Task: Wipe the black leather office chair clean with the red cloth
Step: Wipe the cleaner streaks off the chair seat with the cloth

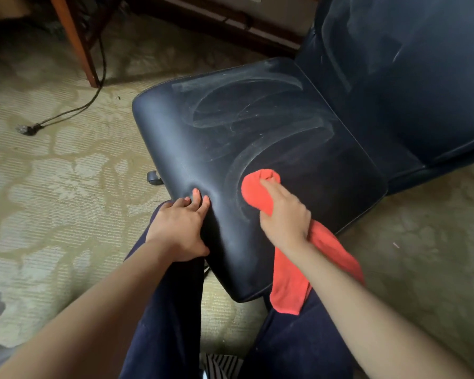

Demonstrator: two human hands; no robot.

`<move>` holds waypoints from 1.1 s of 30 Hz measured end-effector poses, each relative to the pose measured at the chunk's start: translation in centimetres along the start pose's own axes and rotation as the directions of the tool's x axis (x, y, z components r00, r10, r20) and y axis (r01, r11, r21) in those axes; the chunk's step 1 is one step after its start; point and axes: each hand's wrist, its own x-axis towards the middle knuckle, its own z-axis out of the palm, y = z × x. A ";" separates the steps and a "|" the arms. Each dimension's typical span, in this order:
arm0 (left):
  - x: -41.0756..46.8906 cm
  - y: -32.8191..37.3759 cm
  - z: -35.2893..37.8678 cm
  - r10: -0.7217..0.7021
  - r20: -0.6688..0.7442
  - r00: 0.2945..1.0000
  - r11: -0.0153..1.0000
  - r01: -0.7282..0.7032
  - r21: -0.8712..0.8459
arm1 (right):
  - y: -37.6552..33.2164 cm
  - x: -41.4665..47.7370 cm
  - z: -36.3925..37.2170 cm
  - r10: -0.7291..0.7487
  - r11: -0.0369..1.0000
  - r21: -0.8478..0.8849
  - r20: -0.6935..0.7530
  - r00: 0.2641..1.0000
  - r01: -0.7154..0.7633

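The red cloth [253, 194] is held by the right hand [283, 214] on the seat of the black leather office chair [271, 124], toward 5 o'clock. It is soft and light, so it is best gripped in a bunch. The fingers [271, 187] are curled round it. Its long side is run from 11 o'clock to 5 o'clock, and the tail is hung over the seat edge. The left hand [179, 228] is laid on the edge at 7 o'clock, fingers straight and slightly apart. The chair back is pointed to 1 o'clock
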 end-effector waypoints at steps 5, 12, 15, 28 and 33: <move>-0.3 0.1 -0.2 -0.024 0.012 1.000 1.000 0.024 -0.019 | -0.4 -3.7 1.1 -0.321 0.947 -0.006 -0.053 0.946 0.321; -0.5 0.5 -0.4 -0.044 -0.005 0.999 0.999 0.044 -0.008 | 1.3 -7.5 2.1 -0.713 0.645 -0.147 0.235 0.660 0.750; -0.6 0.5 -0.4 -0.048 -0.009 0.999 0.999 0.048 -0.011 | 2.6 -7.6 2.3 -0.758 0.499 -0.262 0.331 0.562 0.826; -0.1 0.4 0.1 -0.043 -0.022 0.999 0.999 0.042 -0.025 | 4.7 2.8 0.5 -0.496 0.821 -0.331 -0.008 0.868 0.466; 0.0 0.3 0.1 -0.033 -0.034 0.999 0.999 0.032 -0.031 | 7.8 6.9 -1.7 0.030 0.975 -0.219 -0.032 0.999 -0.037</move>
